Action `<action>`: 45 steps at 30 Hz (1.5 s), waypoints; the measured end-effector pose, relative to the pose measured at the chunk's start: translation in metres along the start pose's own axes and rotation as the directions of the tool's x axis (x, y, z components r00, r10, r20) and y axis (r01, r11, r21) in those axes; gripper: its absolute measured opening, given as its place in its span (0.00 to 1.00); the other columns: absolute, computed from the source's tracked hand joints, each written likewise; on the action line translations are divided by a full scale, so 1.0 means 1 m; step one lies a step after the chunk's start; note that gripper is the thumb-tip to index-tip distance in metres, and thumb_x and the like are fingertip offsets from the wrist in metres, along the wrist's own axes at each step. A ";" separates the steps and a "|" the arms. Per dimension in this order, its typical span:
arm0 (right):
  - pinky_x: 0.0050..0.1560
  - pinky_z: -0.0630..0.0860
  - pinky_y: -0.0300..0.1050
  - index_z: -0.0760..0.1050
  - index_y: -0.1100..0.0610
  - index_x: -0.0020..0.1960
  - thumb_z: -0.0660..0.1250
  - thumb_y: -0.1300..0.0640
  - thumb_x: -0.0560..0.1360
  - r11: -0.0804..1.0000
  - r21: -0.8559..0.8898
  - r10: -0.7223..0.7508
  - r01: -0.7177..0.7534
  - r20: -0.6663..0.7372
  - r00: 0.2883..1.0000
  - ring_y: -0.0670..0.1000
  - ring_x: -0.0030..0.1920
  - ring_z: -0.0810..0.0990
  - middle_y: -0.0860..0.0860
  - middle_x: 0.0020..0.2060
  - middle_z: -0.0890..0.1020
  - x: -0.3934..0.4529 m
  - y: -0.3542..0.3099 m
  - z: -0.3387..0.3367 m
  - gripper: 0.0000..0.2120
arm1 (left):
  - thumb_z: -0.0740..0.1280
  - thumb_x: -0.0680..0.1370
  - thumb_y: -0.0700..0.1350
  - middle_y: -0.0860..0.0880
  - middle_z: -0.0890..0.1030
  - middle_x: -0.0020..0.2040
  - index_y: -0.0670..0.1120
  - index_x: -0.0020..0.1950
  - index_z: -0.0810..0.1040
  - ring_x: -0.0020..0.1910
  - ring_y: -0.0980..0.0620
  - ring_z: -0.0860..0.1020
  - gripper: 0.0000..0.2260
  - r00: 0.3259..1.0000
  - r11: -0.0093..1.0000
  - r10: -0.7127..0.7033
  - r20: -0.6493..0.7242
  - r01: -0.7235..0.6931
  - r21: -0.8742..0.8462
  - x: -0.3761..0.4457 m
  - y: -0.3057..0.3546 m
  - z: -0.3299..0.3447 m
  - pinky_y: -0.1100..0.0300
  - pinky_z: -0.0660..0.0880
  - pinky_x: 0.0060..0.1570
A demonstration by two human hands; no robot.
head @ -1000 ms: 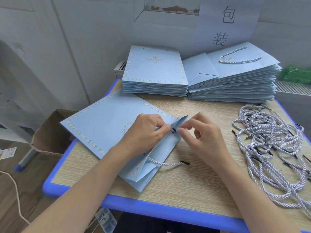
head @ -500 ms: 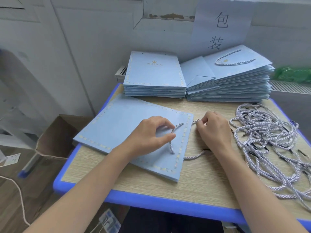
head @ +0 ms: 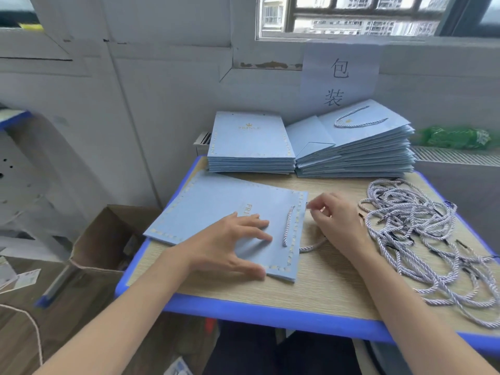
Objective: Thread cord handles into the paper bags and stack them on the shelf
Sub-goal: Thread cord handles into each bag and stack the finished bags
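Progress, judged from the layout: partway thru. The stack of finished bags [head: 359, 147] at upper right of centre is tall, w/ a cord handle looped on its top bag. Beside it, centre top, the stack of unthreaded bags [head: 250, 147] shows no handle on top, so prob. several left to do. The pile of loose cords [head: 422, 239] at right of frame is also big. No shelf clearly in view, so stacking there looks undone.

Current bag [head: 216, 212] lies flat on the table [head: 311, 288], centre frame, printed side up. One handle looks threaded: a short stretch of cord [head: 289, 226] lies on its face near the right edge, and another loop pokes out from under that edge.

Left hand [head: 230, 247]: fingers spread and straight, pressing flat on the bag, gripping nothing. Right hand [head: 335, 223]: just off the bag's right edge, fingertips pinched together on what looks like a cord end; too small and blurred to be sure.

Bag: pale blue paper, dotted cream border, gold "PRINCE" print, thin & flat-folded.
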State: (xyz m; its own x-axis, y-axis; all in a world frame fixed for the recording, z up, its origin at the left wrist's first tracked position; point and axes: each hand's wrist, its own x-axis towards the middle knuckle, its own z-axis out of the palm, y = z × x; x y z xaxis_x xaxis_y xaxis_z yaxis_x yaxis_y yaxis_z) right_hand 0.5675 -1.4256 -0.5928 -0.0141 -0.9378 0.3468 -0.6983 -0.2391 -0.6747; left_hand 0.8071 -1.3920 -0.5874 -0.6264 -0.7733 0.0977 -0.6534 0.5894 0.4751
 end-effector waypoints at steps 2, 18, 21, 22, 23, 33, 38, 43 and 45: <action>0.37 0.66 0.27 0.82 0.57 0.44 0.61 0.72 0.71 0.998 0.051 -0.043 0.037 0.120 0.992 0.45 0.35 0.73 0.48 0.43 0.78 -0.011 -0.008 -0.003 0.14 | 0.73 0.66 0.63 0.60 0.64 0.73 0.57 0.67 0.73 0.73 0.66 0.54 0.31 1.000 1.000 0.008 0.016 -0.008 0.024 0.000 -0.001 -0.003 0.62 0.46 0.74; 0.35 0.69 0.30 0.75 0.56 0.39 0.66 0.66 0.75 0.919 0.262 -0.273 0.293 -0.110 0.956 0.40 0.30 0.74 0.50 0.31 0.76 0.020 -0.065 -0.045 0.08 | 0.66 0.75 0.41 0.48 0.75 0.46 0.44 0.49 0.77 0.48 0.51 0.72 0.04 0.375 0.944 0.328 -0.867 -0.163 0.286 0.030 0.070 -0.036 0.61 0.67 0.53; 0.34 0.69 0.40 0.74 0.60 0.36 0.64 0.61 0.77 0.930 0.316 -0.152 0.188 -0.136 0.979 0.44 0.27 0.70 0.51 0.26 0.74 0.037 -0.072 -0.050 0.11 | 0.65 0.75 0.43 0.48 0.77 0.45 0.41 0.47 0.80 0.47 0.50 0.73 0.07 0.503 0.967 0.239 -0.831 -0.200 0.157 0.045 0.071 -0.041 0.65 0.68 0.52; 0.33 0.68 0.41 0.74 0.62 0.36 0.63 0.60 0.77 0.923 0.356 -0.118 0.149 -0.109 0.987 0.46 0.26 0.70 0.50 0.25 0.73 0.040 -0.071 -0.050 0.12 | 0.64 0.75 0.45 0.49 0.77 0.46 0.42 0.48 0.80 0.48 0.51 0.73 0.08 0.565 0.975 0.212 -0.798 -0.175 0.135 0.050 0.068 -0.037 0.64 0.68 0.53; 0.32 0.68 0.42 0.74 0.64 0.36 0.63 0.60 0.78 0.918 0.381 -0.092 0.109 -0.062 0.994 0.47 0.25 0.69 0.50 0.24 0.73 0.043 -0.068 -0.049 0.13 | 0.63 0.75 0.47 0.49 0.76 0.47 0.44 0.49 0.80 0.49 0.52 0.72 0.10 0.629 0.983 0.181 -0.756 -0.143 0.116 0.054 0.064 -0.032 0.63 0.68 0.54; 0.45 0.66 0.42 0.79 0.58 0.52 0.66 0.53 0.76 0.948 -0.317 0.048 0.031 0.240 0.970 0.53 0.46 0.75 0.52 0.45 0.75 0.017 0.011 -0.016 0.10 | 0.39 0.57 0.74 0.50 0.61 0.69 0.55 0.68 0.65 0.69 0.49 0.57 0.45 0.943 0.918 -0.286 -0.171 0.320 0.232 0.057 0.050 0.039 0.54 0.53 0.67; 0.46 0.68 0.44 0.78 0.62 0.51 0.64 0.60 0.76 0.927 -0.374 0.024 -0.005 0.045 0.999 0.54 0.46 0.75 0.53 0.46 0.74 0.019 0.030 -0.039 0.08 | 0.41 0.56 0.75 0.50 0.61 0.68 0.54 0.68 0.65 0.69 0.49 0.56 0.46 0.933 0.908 -0.314 -0.178 0.350 0.231 0.058 0.055 0.040 0.52 0.51 0.70; 0.52 0.70 0.48 0.76 0.64 0.53 0.61 0.57 0.77 0.773 -0.609 0.205 -0.179 -0.028 0.978 0.59 0.56 0.72 0.59 0.53 0.74 0.025 0.044 -0.051 0.12 | 0.53 0.66 0.72 0.49 0.60 0.70 0.53 0.69 0.64 0.69 0.48 0.56 0.37 0.933 0.903 -0.338 -0.126 0.359 0.234 0.058 0.057 0.038 0.52 0.50 0.70; 0.54 0.69 0.47 0.78 0.62 0.54 0.61 0.58 0.77 0.792 -0.599 0.167 -0.116 0.029 0.986 0.58 0.58 0.71 0.58 0.53 0.76 0.026 0.045 -0.047 0.11 | 0.58 0.70 0.69 0.49 0.60 0.70 0.52 0.70 0.63 0.70 0.48 0.56 0.33 0.932 0.901 -0.337 -0.133 0.361 0.242 0.057 0.054 0.037 0.53 0.50 0.71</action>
State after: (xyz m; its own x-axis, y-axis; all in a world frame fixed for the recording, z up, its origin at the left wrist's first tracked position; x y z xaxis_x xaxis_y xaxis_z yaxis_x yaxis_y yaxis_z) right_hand 0.5024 -1.4488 -0.5835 -0.1095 -0.9715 0.2102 -0.9803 0.0705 -0.1845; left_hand 0.7202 -1.3952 -0.5886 -0.3069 -0.9506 0.0471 -0.9174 0.3086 0.2512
